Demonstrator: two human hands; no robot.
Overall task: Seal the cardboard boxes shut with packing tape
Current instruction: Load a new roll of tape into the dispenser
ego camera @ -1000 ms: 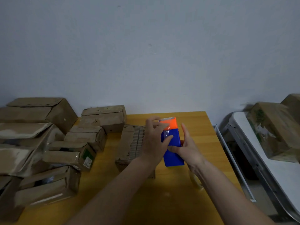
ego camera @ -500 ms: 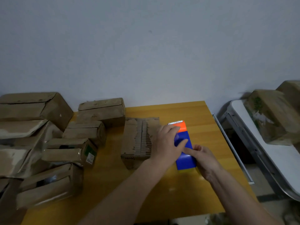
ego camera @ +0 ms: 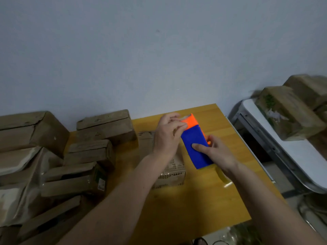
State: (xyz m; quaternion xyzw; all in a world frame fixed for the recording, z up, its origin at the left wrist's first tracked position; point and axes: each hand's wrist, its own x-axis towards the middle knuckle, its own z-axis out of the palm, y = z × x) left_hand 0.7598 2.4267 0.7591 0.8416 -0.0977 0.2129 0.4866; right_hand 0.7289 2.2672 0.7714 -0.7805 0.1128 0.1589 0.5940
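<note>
Now I see my right hand (ego camera: 215,152) gripping the blue-and-orange tape dispenser (ego camera: 195,141) above the table (ego camera: 185,206). My left hand (ego camera: 169,133) pinches its orange end, beside the worn, ridged cardboard box (ego camera: 169,172).

The right hand (ego camera: 215,152) holds a blue and orange tape holder (ego camera: 195,143) over the yellow worktop (ego camera: 194,206). The left hand (ego camera: 168,133) pinches its orange end. A cardboard box (ego camera: 169,170) sits just under the tape holder.
</note>
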